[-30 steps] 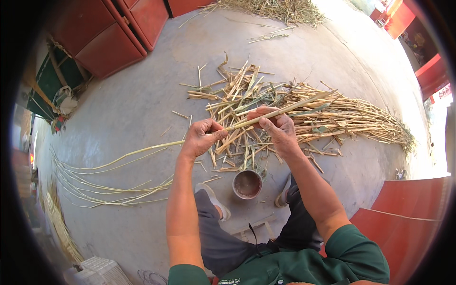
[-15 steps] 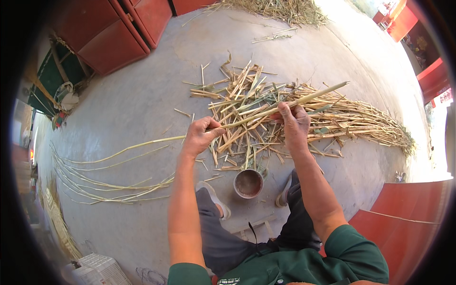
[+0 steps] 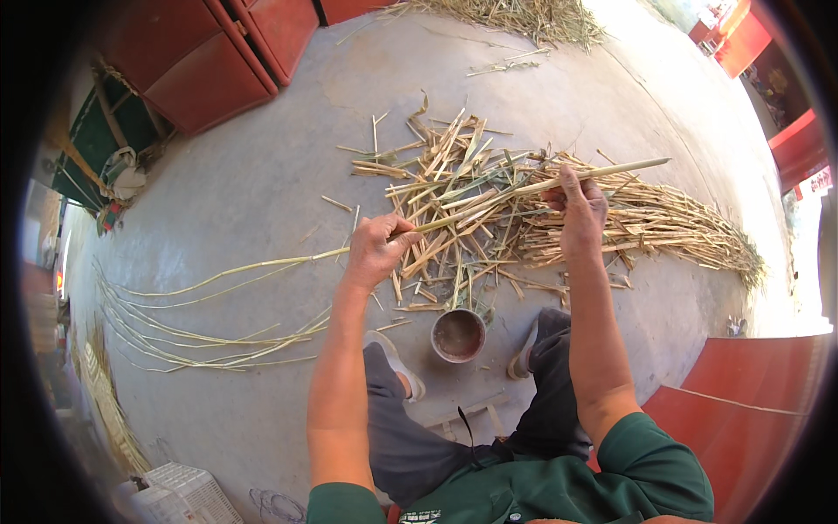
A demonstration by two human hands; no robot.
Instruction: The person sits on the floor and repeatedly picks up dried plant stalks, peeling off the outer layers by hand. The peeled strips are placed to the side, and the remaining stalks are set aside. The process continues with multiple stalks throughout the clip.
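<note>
A long pale stalk (image 3: 493, 203) stretches between my two hands, slanting up to the right. My left hand (image 3: 377, 251) is closed round its thinner part, which trails off leftward toward the floor. Farther along, my right hand (image 3: 580, 206) pinches the thicker part, and the pointed end sticks out beyond it. Under and behind the stalk lies a heap of short cut straw pieces (image 3: 428, 201). A bundle of long dry stalks (image 3: 672, 229) spreads to the right of the heap. Several long thin peeled strips (image 3: 188, 342) curve over the floor at the left.
A round bucket (image 3: 457, 336) with a brownish inside stands between my feet. Red cabinets (image 3: 209, 74) are at the far left, and more straw (image 3: 524, 19) lies at the far edge. A white plastic crate (image 3: 188, 496) sits lower left; a red panel (image 3: 742, 410) stands lower right.
My right hand has slid right and slightly away along with the stalk's thick end. My left hand has shifted only a little to the right, so the hands are farther apart.
</note>
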